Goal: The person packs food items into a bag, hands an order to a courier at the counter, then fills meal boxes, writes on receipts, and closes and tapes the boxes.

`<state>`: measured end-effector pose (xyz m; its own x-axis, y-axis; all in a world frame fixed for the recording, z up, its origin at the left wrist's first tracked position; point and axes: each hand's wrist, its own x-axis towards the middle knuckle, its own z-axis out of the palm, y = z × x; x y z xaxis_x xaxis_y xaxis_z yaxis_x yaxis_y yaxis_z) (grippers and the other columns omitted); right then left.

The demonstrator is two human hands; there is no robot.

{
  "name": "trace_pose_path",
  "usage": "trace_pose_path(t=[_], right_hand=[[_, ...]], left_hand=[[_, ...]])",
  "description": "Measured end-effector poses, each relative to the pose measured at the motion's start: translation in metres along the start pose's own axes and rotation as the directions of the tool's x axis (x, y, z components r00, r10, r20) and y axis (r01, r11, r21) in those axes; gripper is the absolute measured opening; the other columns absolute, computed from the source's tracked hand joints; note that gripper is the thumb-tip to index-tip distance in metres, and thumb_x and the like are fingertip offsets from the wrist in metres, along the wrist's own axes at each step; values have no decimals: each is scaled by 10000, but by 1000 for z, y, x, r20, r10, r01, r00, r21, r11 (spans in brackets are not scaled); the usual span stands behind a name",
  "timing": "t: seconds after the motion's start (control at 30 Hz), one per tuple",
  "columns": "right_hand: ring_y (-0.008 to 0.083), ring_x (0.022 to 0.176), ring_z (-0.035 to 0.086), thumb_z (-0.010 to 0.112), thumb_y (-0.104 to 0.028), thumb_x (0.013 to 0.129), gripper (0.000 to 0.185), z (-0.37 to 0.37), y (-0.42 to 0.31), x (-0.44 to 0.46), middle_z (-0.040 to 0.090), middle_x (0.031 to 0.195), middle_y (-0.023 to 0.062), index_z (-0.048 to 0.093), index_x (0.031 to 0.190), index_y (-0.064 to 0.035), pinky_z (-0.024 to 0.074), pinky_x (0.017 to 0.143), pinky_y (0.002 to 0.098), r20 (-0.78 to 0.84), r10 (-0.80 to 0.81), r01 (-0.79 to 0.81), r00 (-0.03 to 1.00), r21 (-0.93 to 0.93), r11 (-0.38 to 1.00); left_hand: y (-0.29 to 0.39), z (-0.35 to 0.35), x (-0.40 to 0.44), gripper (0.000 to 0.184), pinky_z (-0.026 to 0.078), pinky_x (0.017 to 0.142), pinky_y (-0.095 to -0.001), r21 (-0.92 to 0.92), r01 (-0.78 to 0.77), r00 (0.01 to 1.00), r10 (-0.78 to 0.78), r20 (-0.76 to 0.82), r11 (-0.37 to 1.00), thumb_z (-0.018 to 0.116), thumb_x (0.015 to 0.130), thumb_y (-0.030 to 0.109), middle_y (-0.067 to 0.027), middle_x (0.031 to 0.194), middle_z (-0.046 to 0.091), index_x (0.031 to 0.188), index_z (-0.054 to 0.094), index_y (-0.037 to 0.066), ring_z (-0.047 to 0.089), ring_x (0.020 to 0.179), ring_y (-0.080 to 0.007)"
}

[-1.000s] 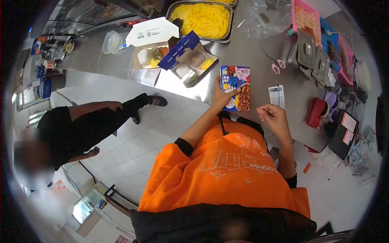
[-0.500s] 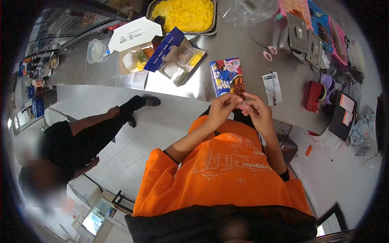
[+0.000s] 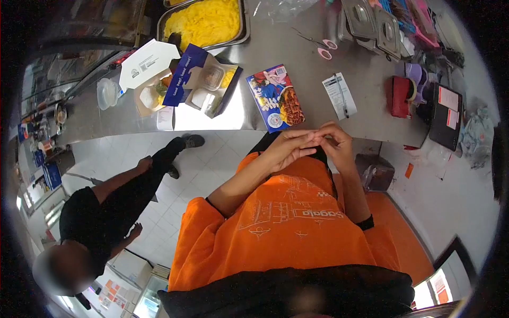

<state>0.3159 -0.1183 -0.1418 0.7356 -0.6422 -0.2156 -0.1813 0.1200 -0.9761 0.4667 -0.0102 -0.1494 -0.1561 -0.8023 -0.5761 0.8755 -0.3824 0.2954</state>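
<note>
My left hand (image 3: pixel 290 148) and my right hand (image 3: pixel 336 144) meet at the fingertips in front of my orange top, at the counter's front edge. Thumb and forefinger of each are pinched together, while the lower fingers of the left stretch out. What they pinch, if anything, is too small to make out. Just beyond them lies a blue printed card (image 3: pixel 275 99) with food pictures. To its right are a paper slip (image 3: pixel 339 95) and a pen (image 3: pixel 342 100) lying across it. Scissors (image 3: pixel 324 49) with pink handles rest farther back.
On the steel counter (image 3: pixel 297 69), an open blue meal box (image 3: pixel 183 74) and a white-lidded box (image 3: pixel 148 61) hold food. Behind them stands a tray of yellow food (image 3: pixel 204 24). Lidded metal pans (image 3: pixel 371 26) and a red case (image 3: pixel 400 97) are right. A person (image 3: pixel 79 222) stands at left.
My view has shifted, so the counter items appear farther left and higher. My hands stay together, with the left hand's lower fingers now more stretched. The person at left has shifted slightly.
</note>
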Motion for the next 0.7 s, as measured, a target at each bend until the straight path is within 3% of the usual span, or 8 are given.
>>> trace_pose_path(t=[0.23, 0.33, 0.37, 0.43, 0.53, 0.57, 0.63, 0.7], right_hand=[[98, 814, 487, 800, -164, 740, 580, -74, 26, -23, 500, 932, -8, 492, 1229, -125, 458, 709, 262, 78, 264, -262, 961, -35, 964], [127, 860, 534, 783, -211, 762, 523, -100, 9, -23, 538, 992, 19, 524, 1199, -87, 482, 732, 291, 18, 432, -382, 902, -435, 816], [149, 892, 548, 771, -232, 773, 506, -100, 18, -18, 549, 1016, 42, 535, 1194, -81, 490, 740, 301, -25, 339, -322, 940, -388, 864], [192, 956, 577, 748, -274, 795, 478, -87, 38, 2, 573, 1063, 88, 556, 1182, -68, 505, 755, 322, -134, 162, -196, 978, -304, 932], [164, 886, 558, 747, -246, 794, 433, -27, 65, 43, 570, 974, 89, 587, 1138, -37, 478, 779, 290, -33, 233, -235, 972, -86, 968], [181, 860, 572, 754, -267, 786, 447, -5, 87, 53, 576, 951, 100, 590, 1129, -31, 482, 775, 304, -60, 166, -173, 984, -138, 975], [216, 815, 584, 790, -330, 734, 517, 24, 123, 69, 584, 929, 122, 591, 1097, -21, 479, 778, 340, -73, 94, -116, 993, -411, 904], [242, 842, 578, 803, -375, 702, 559, 33, 123, 75, 585, 935, 138, 591, 1073, -13, 469, 792, 365, -152, 102, -141, 983, -273, 952]], left_hand=[[-35, 11, 58, 220, 515, 834, -274, 143, 247, 930, -276, 244, 958, 646, 886, 142, -28, 1013, 587, 1085, 598, 60, 599, 877, -137], [-69, -3, 95, 167, 506, 794, -272, 111, 278, 943, -293, 160, 954, 673, 864, 127, -27, 953, 596, 992, 590, 59, 587, 846, -122], [-75, -9, 102, 186, 503, 787, -294, 471, 174, 960, -255, 114, 865, 647, 864, 110, -61, 944, 597, 1021, 582, 33, 593, 859, -145], [-90, -19, 113, 234, 499, 773, -338, 946, -46, 981, -166, 104, 322, 596, 866, 78, -130, 926, 599, 1077, 568, -18, 606, 886, -192], [-152, -59, 125, 249, 491, 766, -391, 973, -229, 964, -140, 228, 8, 498, 889, 106, -212, 935, 591, 1081, 551, -43, 607, 899, -273], [-165, -66, 125, 302, 488, 767, -430, 944, -250, 961, -64, 269, 214, 432, 903, 132, -254, 1026, 590, 1122, 539, -47, 598, 944, -321], [-165, -69, 118, 292, 483, 784, -429, 953, -268, 959, -56, 278, 141, 464, 894, 137, -236, 1036, 601, 1115, 557, -29, 602, 954, -315], [-158, -64, 113, 282, 478, 800, -429, 955, -289, 956, -39, 292, 72, 496, 886, 143, -218, 1047, 612, 1108, 576, -12, 606, 965, -309]])
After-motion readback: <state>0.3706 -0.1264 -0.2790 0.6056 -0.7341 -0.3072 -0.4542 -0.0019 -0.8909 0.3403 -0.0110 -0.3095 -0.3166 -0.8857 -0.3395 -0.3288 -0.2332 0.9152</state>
